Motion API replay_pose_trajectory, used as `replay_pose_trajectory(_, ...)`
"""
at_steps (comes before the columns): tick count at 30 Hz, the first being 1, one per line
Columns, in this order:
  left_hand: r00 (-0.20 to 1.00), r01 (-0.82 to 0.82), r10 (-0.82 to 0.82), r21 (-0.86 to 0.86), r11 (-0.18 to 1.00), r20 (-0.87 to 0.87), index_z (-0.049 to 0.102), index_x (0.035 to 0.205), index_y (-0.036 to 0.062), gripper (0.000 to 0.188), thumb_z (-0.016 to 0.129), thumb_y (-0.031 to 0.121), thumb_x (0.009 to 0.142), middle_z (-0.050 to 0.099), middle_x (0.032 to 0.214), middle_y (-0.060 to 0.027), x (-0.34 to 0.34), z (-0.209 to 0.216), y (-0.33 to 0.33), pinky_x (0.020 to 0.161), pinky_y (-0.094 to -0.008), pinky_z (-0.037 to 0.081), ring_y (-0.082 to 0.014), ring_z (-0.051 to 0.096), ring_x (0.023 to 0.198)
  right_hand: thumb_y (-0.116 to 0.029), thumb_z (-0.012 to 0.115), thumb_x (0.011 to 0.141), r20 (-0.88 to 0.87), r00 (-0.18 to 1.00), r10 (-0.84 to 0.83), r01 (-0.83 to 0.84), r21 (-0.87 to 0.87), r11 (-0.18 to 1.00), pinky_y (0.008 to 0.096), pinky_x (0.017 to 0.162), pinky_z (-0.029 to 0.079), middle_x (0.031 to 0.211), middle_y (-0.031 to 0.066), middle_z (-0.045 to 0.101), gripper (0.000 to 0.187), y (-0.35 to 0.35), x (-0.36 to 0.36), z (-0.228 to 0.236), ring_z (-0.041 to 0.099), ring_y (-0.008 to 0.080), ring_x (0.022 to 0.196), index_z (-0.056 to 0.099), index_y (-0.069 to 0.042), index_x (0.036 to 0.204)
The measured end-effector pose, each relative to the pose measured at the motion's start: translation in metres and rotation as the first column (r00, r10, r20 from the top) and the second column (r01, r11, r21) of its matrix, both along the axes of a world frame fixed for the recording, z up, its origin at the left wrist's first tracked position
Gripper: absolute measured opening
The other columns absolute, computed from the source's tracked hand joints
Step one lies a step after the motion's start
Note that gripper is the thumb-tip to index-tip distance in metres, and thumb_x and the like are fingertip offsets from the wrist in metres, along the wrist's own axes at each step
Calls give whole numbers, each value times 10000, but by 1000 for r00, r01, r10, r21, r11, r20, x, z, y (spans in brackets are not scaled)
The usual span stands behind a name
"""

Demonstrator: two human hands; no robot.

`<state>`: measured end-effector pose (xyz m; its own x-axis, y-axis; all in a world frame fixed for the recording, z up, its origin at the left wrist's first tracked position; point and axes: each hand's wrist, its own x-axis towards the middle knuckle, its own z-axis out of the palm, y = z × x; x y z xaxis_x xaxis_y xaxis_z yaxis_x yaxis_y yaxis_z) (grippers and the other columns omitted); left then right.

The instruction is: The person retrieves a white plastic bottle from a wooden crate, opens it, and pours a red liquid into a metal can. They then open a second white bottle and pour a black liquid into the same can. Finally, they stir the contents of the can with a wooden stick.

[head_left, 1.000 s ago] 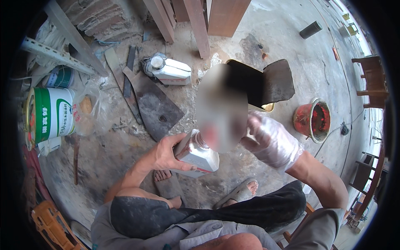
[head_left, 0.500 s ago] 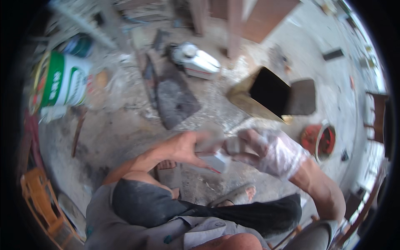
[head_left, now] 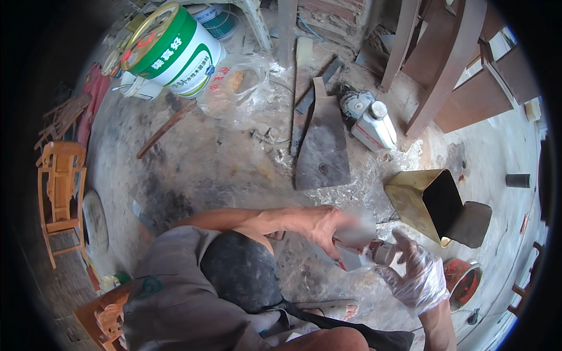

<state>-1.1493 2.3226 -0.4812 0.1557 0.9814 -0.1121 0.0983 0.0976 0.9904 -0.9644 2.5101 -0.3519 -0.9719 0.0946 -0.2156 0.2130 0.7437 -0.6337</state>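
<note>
Low in front of me, my left hand (head_left: pixel 319 228) is closed around a white plastic bottle (head_left: pixel 350 259) with a red stripe, which lies tilted on its side. A smeared patch hides part of this hand's fingers. The bottle's round greyish cap (head_left: pixel 383 253) points right, toward my right hand (head_left: pixel 418 274). That hand wears a thin clear plastic glove. Its thumb and fingers are spread on either side of the cap; whether they touch it I cannot tell.
Beyond my hands lie a dark flat board (head_left: pixel 324 149), a white jug (head_left: pixel 376 127) and an angle grinder (head_left: pixel 355 105). A square tin (head_left: pixel 410 193) lies right, above a red-stained bucket (head_left: pixel 462 281). A green-white paint bucket (head_left: pixel 175 52) stands far left, near a wooden chair (head_left: pixel 61 193).
My view has swung left, so things appear farther right. My right hand's fingers have spread apart at the cap. My left hand keeps its hold on the bottle.
</note>
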Motion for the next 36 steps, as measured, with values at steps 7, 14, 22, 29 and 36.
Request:
replay_pose_trajectory(7,992,-107,113,82,991,-63,613,1161,57,596,902,273,688,622,1070,-113,2,-18,-7,865,-384,532,-232,632,1000,-217,843,762,-41,999,-9,13,78,997,411,651,540,818,93,675,423,-9,-6,2,667,330,705,614,-67,1084)
replay_pose_trajectory(14,995,-101,99,-166,981,-18,609,1192,58,597,897,165,680,677,1067,-107,-11,0,-5,841,-374,545,-248,677,976,-199,838,754,-61,998,11,-8,59,998,398,637,536,781,76,666,424,-17,-22,7,670,294,672,588,-66,1069)
replay_pose_trajectory(22,971,-216,220,55,975,-92,593,1218,65,623,890,139,676,685,1087,-114,-12,-12,-14,863,-399,535,-284,676,998,-221,814,791,-130,985,111,-82,212,974,404,565,515,756,92,652,382,-22,-28,-7,655,291,634,588,-66,1057)
replay_pose_trajectory(29,939,-304,316,107,947,-132,592,1227,73,647,899,134,660,687,1115,-120,-15,-18,-21,875,-403,530,-308,675,1032,-233,825,777,-146,986,79,-47,212,976,401,576,506,744,89,622,393,-27,-38,-15,639,290,629,592,-68,1047)
replay_pose_trajectory(36,908,-364,392,185,913,-147,595,1233,79,662,913,152,657,686,1121,-120,-16,-29,-21,898,-408,520,-319,670,1051,-237,835,759,-155,988,26,1,171,985,415,603,524,791,109,642,454,-32,-42,-18,659,300,674,585,-48,1088)
